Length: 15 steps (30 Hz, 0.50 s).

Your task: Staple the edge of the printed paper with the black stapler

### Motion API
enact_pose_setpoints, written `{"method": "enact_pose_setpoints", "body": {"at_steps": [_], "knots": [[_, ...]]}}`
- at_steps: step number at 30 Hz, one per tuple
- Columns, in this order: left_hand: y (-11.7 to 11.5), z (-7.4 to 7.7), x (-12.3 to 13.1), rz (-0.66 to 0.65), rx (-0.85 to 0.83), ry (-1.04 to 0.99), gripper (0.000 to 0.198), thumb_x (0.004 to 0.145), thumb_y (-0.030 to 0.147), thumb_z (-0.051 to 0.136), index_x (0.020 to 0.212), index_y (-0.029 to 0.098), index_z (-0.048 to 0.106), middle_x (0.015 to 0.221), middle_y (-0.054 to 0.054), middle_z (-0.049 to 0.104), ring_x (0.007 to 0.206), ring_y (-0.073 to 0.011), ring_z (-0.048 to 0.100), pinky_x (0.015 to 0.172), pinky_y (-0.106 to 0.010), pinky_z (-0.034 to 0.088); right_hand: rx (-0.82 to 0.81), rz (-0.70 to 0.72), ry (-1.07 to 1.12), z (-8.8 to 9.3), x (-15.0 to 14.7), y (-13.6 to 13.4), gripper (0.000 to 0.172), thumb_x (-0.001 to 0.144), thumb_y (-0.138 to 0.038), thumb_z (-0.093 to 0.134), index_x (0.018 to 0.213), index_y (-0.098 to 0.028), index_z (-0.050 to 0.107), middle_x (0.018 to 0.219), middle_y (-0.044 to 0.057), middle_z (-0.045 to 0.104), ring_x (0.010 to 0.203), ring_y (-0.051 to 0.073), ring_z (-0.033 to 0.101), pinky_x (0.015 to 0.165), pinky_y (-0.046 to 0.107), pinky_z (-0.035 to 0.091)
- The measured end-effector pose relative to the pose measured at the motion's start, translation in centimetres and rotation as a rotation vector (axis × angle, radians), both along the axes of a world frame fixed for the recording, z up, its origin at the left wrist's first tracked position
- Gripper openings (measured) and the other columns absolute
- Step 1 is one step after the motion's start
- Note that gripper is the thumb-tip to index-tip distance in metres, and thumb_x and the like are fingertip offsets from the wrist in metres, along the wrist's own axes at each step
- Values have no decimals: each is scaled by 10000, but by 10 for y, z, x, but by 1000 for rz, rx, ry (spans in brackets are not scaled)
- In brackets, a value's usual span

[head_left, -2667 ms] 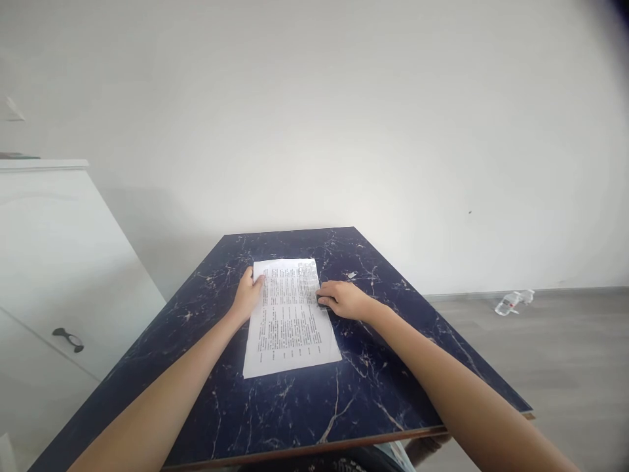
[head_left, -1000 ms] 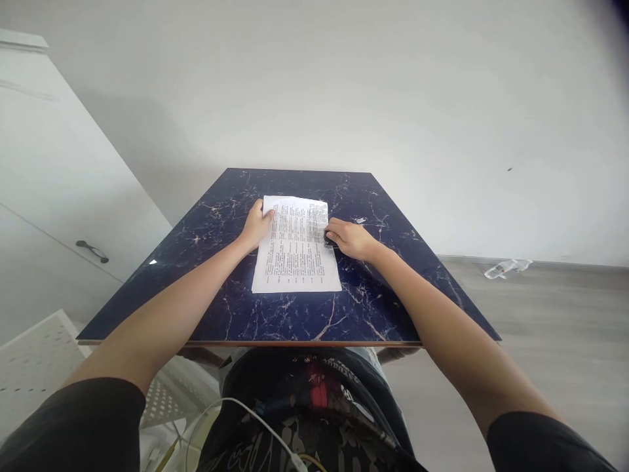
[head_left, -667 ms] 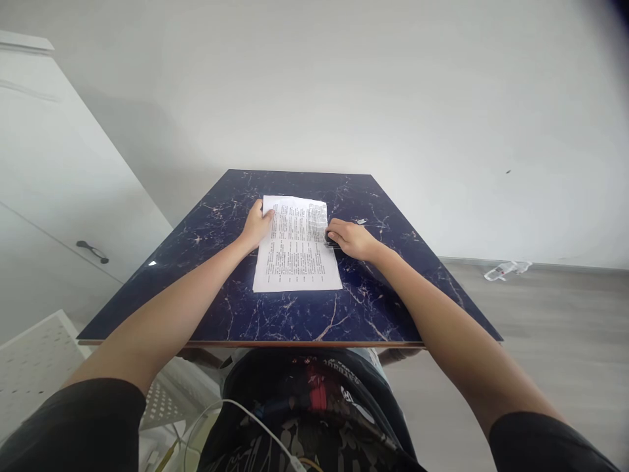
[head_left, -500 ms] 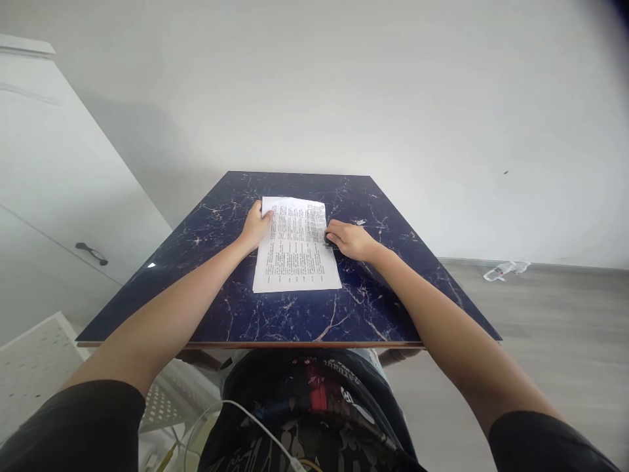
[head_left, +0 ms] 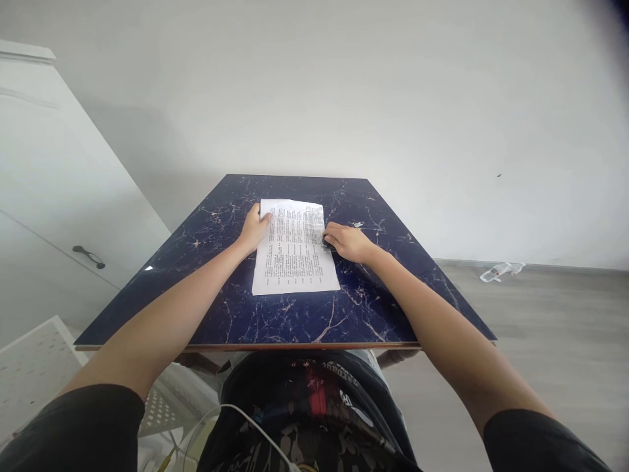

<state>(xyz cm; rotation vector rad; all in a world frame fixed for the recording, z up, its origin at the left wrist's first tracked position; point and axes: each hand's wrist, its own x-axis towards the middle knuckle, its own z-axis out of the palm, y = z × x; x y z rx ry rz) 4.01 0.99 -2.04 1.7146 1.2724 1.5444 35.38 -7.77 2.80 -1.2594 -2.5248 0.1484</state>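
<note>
Hardly anything has moved since a moment ago: both your hands stay on the paper (head_left: 295, 257). Your left hand (head_left: 253, 231) lies flat, fingers spread loosely, on its left edge, pinning it to the table (head_left: 295, 321). Your right hand (head_left: 344, 241) curls down over a small dark object (head_left: 326, 244) at the right edge, mostly hidden.

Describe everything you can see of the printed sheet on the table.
The printed sheet is white paper covered in dense rows of dark text, too small to read. It lies flat on the dark blue marbled table, its long side running away from the person, slightly skewed. Its far right corner looks wrinkled. The left hand rests on its far left edge. The right hand meets its right edge, partly covering a small dark object there.
</note>
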Motion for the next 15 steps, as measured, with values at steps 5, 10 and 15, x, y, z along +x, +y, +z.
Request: {"method": "enact_pose_setpoints", "body": {"at_steps": [5, 10, 15], "knots": [[1, 0, 0, 6, -2, 13, 174, 906, 194, 639, 1080, 193, 630, 1052, -98, 733, 1033, -285, 710, 1039, -513, 542, -3, 1, -4, 0, 0, 0, 282, 1082, -306, 376, 1068, -218, 643, 1160, 92, 685, 943, 247, 658, 743, 351, 429], [-1, 2, 1, 14, -9, 29, 164, 916, 192, 624, 1080, 191, 622, 1075, -109, 727, 1066, -302, 703, 1054, -532, 530, 2, 2, -18, 1, 0, -2, 276, 1080, -305, 387, 1069, -218, 648, 1173, 93, 684, 936, 240, 653, 743, 346, 424], [-3, 4, 2, 23, -7, 42, 171, 912, 189, 636, 1082, 192, 628, 1062, -102, 729, 1048, -301, 705, 1062, -528, 522, 4, -9, -19, 1, -1, -2, 289, 1085, -312, 384, 1076, -221, 658, 1167, 94, 687, 929, 238, 653, 742, 343, 423]]}}
